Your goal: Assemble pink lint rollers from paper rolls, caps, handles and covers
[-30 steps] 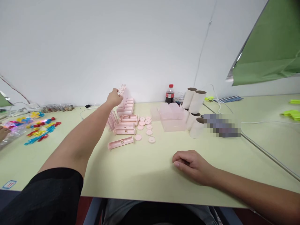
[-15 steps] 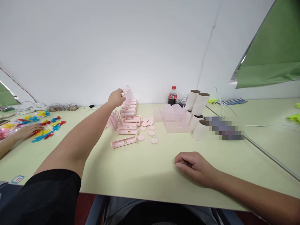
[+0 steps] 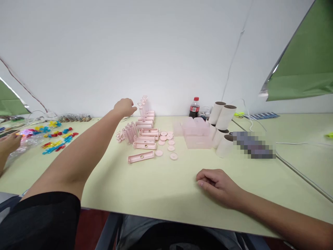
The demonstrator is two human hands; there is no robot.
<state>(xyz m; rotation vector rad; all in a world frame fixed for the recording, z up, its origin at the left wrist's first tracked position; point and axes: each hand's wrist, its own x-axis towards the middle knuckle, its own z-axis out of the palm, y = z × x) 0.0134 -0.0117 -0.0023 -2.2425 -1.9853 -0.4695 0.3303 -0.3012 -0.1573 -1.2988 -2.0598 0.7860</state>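
My left hand (image 3: 125,107) reaches to the back of the table, its fingers a little apart and nothing seen in them. Just right of its fingertips stands a pink plastic piece with a heart-shaped loop on top (image 3: 142,110), apart from the hand, with similar ones behind it. Below lie pink half-tube trays (image 3: 141,157) in a column, several pink discs (image 3: 173,156) beside them, and a cluster of upright pink pieces (image 3: 129,133). My right hand (image 3: 218,185) rests on the tabletop, fingers curled in loosely with nothing visible in them.
Pale pink translucent boxes (image 3: 199,141) sit right of the discs. White cardboard tubes (image 3: 225,117) are stacked beside them, before a cola bottle (image 3: 194,107). At far left, another person's hand (image 3: 10,142) is near colourful plastic pieces (image 3: 58,144). Cables (image 3: 299,173) cross the right side.
My left hand has drawn back left from the heart-topped pieces, leaving one standing. My right hand stays put. The other person's hand has moved left off the colourful pieces. The view has shifted slightly.
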